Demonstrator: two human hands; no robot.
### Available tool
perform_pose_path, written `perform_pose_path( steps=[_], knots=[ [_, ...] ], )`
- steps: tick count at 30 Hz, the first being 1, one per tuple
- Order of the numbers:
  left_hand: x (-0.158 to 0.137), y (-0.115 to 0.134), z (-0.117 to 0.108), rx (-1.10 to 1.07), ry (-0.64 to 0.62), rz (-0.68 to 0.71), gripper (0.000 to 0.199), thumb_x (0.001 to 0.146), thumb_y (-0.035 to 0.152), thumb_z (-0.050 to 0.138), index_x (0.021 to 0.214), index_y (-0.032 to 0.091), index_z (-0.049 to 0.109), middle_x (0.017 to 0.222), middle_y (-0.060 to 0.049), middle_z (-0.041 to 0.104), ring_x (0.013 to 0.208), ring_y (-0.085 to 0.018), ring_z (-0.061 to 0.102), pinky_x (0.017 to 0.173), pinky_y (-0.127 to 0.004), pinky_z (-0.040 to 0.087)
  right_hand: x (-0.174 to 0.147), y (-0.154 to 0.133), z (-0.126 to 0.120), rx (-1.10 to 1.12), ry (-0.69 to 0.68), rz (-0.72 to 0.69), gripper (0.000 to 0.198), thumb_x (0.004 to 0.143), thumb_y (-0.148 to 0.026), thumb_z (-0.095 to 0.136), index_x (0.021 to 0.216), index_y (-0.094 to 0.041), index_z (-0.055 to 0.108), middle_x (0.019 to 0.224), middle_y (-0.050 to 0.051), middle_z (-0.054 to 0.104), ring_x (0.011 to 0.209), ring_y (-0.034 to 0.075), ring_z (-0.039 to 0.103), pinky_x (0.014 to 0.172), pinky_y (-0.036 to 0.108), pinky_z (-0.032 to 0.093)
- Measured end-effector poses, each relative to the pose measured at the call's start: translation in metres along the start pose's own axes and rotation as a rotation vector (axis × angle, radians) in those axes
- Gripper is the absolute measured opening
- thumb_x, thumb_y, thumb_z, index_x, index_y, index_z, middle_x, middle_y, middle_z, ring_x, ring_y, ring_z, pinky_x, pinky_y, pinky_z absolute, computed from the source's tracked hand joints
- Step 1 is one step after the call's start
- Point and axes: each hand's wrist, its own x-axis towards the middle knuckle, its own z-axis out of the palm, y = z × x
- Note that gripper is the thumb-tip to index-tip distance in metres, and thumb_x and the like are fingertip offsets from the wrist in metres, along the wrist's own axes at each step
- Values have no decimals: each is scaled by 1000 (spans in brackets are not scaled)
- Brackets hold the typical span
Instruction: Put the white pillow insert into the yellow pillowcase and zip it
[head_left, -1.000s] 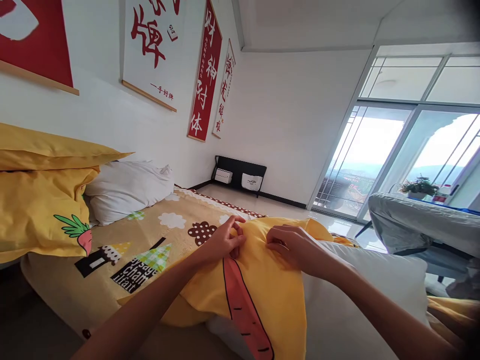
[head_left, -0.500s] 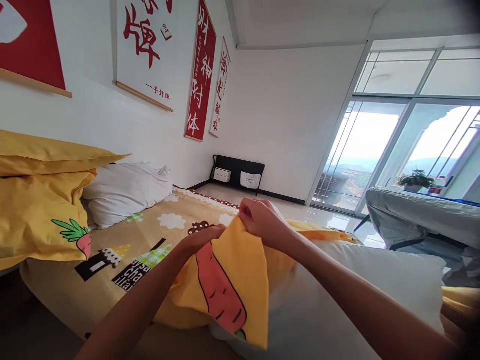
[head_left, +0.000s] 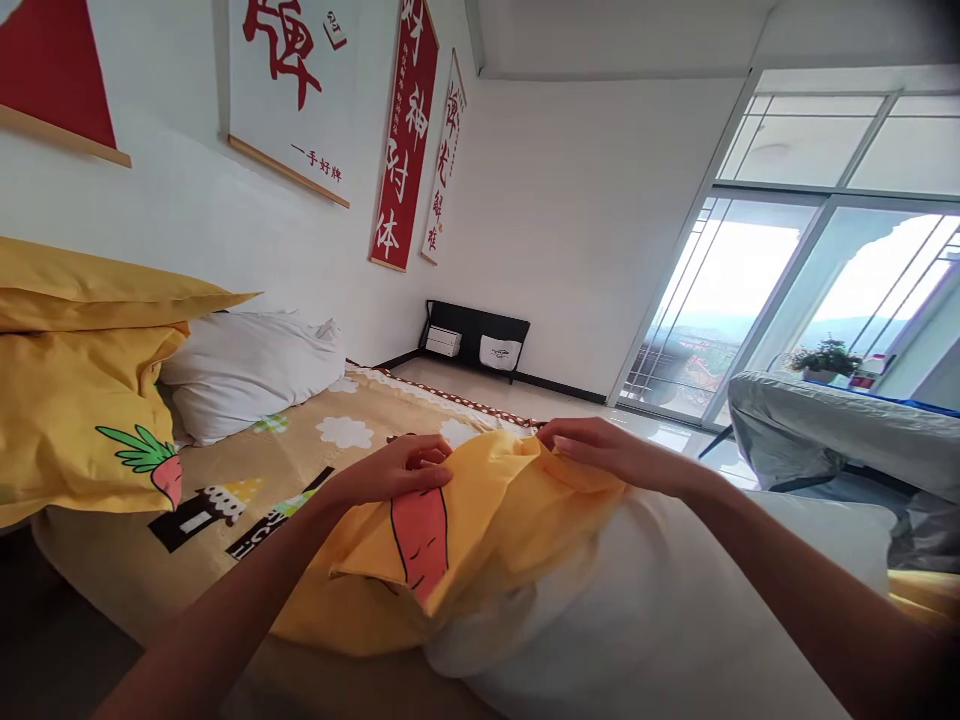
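**Yellow pillowcase (head_left: 487, 500) btwn L hand (head_left: 390, 470) & R hand (head_left: 606, 452), over bed**

Far L: yellow pillow (head_left: 67, 400) w/ carrot print, just beside crumpled white pillow (head_left: 251, 372); both on patterned bedspread (head_left: 112, 570). L hand next: fingers curled, touching top of pillowcase right above its red carrot print (head_left: 421, 545); can't tell if they pinch cloth. Most of pillowcase lies R of & below L fingers, folds running up to R hand. R fingers grasp its upper R edge, thumb nearside, cloth hanging below. Plain white pillow (head_left: 660, 610) meets pillowcase's lower R side, extending R under R forearm; how far it's inside, can't tell.
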Motion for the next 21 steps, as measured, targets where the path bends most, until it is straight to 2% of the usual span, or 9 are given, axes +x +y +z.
perform_pose_path(
  steps=[2, 4, 8, 10, 13, 17, 21],
  knots=[
    [2, -2, 3, 89, 60, 38, 38, 86, 52, 55, 85, 15, 58, 69, 2, 49, 64, -10, 40, 58, -20, 31, -14, 12, 3, -126, -1, 26, 61, 81, -63, 53, 127, -24, 57, 129, 7, 57, 117, 28, 51, 101, 40, 38],
    [6, -3, 8, 105, 101, 78, 39, 89, 52, 50, 81, 14, 58, 67, 3, 47, 63, -9, 37, 59, -21, 30, -22, 23, 10, -281, 41, 72, 71, 75, -65, 61, 135, -28, 52, 137, 7, 52, 126, 31, 44, 107, 46, 30],
    [9, -4, 13, 17, 169, 79, 37, 89, 51, 51, 80, 15, 56, 62, 5, 42, 59, -8, 33, 55, -20, 27, -20, 34, 28, -332, 163, 62, 70, 74, -62, 64, 135, -29, 52, 133, 7, 55, 119, 30, 48, 103, 47, 34],
    [8, -6, 10, -67, 199, 43, 36, 86, 51, 55, 79, 16, 54, 63, 5, 43, 57, -7, 33, 52, -19, 25, -18, 33, 33, -307, 205, 23, 66, 70, -61, 69, 126, -27, 59, 125, 8, 59, 113, 28, 51, 100, 44, 37],
    [7, -10, -1, -200, 220, -3, 37, 82, 51, 61, 77, 16, 52, 63, 5, 44, 55, -7, 35, 50, -19, 26, -20, 27, 36, -269, 209, -38, 49, 70, -60, 70, 101, -23, 68, 109, 7, 63, 103, 25, 53, 94, 38, 40],
    [12, -14, -15, -209, 387, 53, 36, 80, 48, 65, 75, 15, 53, 66, 4, 47, 58, -7, 41, 53, -18, 31, -25, 16, 43, -226, 211, -66, 45, 73, -63, 66, 86, -20, 65, 97, 6, 62, 92, 23, 54, 87, 35, 40],
    [20, -17, -13, -192, 520, 70, 37, 79, 50, 65, 76, 15, 54, 66, 5, 49, 59, -8, 46, 54, -19, 36, -23, 6, 54, -182, 204, -116, 44, 76, -62, 64, 78, -18, 60, 87, 4, 61, 85, 19, 53, 83, 32, 40]
  ],
)
